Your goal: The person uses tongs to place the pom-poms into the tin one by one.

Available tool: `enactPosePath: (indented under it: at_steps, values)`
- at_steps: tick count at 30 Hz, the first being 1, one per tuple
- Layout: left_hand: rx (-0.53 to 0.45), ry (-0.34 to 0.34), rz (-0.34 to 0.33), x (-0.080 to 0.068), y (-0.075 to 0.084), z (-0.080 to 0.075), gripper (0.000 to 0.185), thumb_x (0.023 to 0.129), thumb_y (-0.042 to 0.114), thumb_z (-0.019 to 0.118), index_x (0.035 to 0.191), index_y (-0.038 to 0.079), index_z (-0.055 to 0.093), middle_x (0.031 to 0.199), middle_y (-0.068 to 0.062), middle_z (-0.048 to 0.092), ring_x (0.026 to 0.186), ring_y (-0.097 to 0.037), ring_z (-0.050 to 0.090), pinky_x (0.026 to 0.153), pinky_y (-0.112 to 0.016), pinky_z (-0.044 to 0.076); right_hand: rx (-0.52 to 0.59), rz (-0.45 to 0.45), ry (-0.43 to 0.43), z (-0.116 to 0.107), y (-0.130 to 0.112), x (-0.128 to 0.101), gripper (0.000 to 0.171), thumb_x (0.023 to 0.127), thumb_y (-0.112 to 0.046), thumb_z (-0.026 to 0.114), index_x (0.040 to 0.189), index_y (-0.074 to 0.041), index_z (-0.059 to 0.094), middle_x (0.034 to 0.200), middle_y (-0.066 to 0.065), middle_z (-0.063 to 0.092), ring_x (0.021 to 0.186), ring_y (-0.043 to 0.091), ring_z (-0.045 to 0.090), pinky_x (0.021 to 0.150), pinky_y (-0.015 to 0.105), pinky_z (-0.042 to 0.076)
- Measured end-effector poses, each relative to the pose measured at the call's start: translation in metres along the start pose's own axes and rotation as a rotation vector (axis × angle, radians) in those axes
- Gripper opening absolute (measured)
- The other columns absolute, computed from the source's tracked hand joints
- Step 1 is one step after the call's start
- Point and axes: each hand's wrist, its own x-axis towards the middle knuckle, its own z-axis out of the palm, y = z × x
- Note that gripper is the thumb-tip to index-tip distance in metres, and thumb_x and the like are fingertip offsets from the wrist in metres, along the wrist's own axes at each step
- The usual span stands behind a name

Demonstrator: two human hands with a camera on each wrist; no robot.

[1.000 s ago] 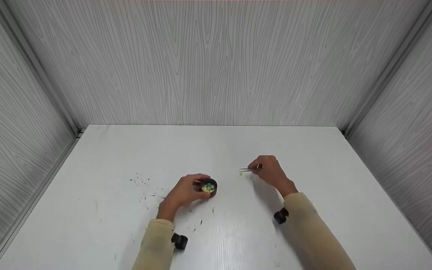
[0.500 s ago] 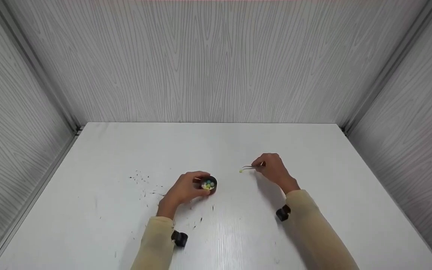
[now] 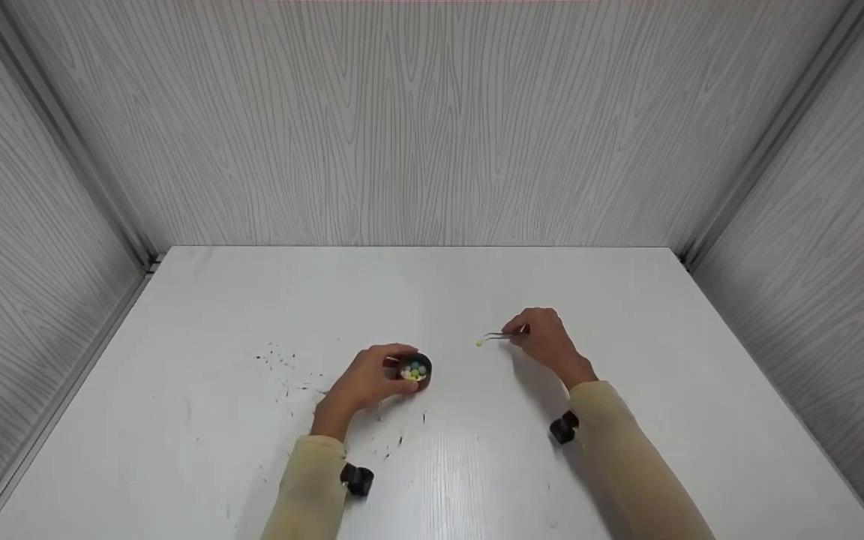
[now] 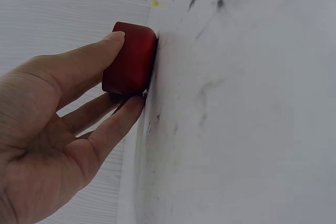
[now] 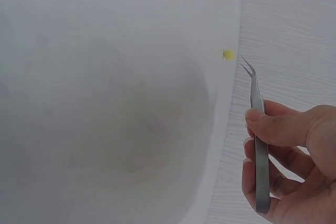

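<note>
My left hand (image 3: pixel 363 379) grips a small round container (image 4: pixel 134 59), red outside and dark at the rim, standing on the white table. Inside it lie several small beads (image 3: pixel 415 370) in blue, yellow, green and white. In my right hand (image 3: pixel 544 341) is a pair of silver tweezers (image 5: pixel 260 145) with bent tips, pinched between thumb and fingers. The tweezer tips are spread slightly apart, with nothing between them. A single small yellow bead (image 5: pixel 229 54) lies on the table just beyond the tips, to the right of the container in the head view.
Dark specks and smudges (image 3: pixel 282 360) mark the white table (image 3: pixel 327 292) left of and in front of the left hand. Wood-grain panels (image 3: pixel 432 127) enclose the table at the back and both sides. A black camera block (image 3: pixel 358 481) sits at each sleeve's wrist.
The right hand has drawn slightly to the right, so the tweezer tips stand off from the yellow bead. The left hand keeps its grip on the container. The head view has shifted a little.
</note>
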Motion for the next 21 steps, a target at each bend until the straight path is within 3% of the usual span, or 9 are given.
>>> enactPosePath:
  at_steps: [21]
  values:
    - [0.005,0.017,-0.023,-0.0008,0.0013,0.0011,0.052,0.088,0.010,0.082,0.137,0.014,0.065,0.140,-0.014,0.064,0.128,-0.035,0.064,0.110,-0.052,0.052,-0.007,0.016,0.003,0.0033,0.0000,0.0011,0.016,0.087,0.006,0.075,0.097,-0.003,0.083,0.093,0.015,0.077,0.086,0.028,0.068,0.079,0.041,0.056]
